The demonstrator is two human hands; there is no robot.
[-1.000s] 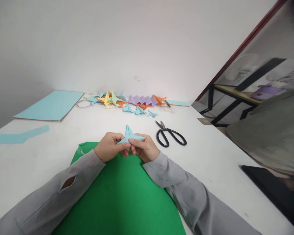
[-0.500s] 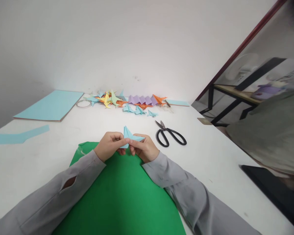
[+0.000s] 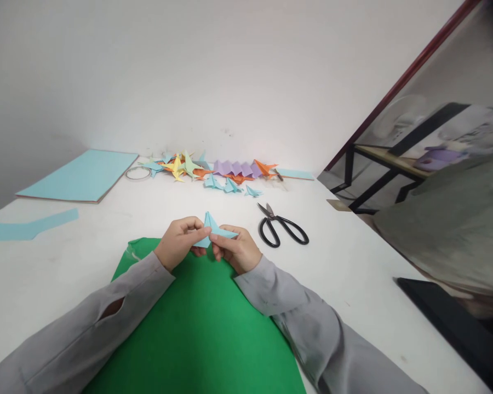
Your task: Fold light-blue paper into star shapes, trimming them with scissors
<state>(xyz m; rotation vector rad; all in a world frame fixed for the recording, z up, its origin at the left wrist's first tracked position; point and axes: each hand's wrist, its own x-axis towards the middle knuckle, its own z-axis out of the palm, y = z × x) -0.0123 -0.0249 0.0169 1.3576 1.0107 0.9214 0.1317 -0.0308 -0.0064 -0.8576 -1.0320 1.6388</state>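
A small light-blue folded paper figure [image 3: 213, 231] is held just above the far edge of a green sheet [image 3: 197, 334]. My left hand [image 3: 179, 242] pinches its left side with closed fingers. My right hand [image 3: 236, 250] grips its right side, thumb on top. Both wrists come out of grey sleeves resting on the green sheet. Black scissors [image 3: 281, 231] lie shut on the white table, a little to the right of my right hand.
A heap of folded paper figures [image 3: 213, 172] in blue, yellow, orange and purple lies at the table's back by the wall. A tape ring [image 3: 138, 173], a light-blue sheet [image 3: 80, 176] and a blue strip [image 3: 27, 227] lie left. A dark object [image 3: 456, 323] sits right.
The figure's left wing has been folded in, so it looks narrower. My hands have stayed in about the same place. The view has shifted slightly.
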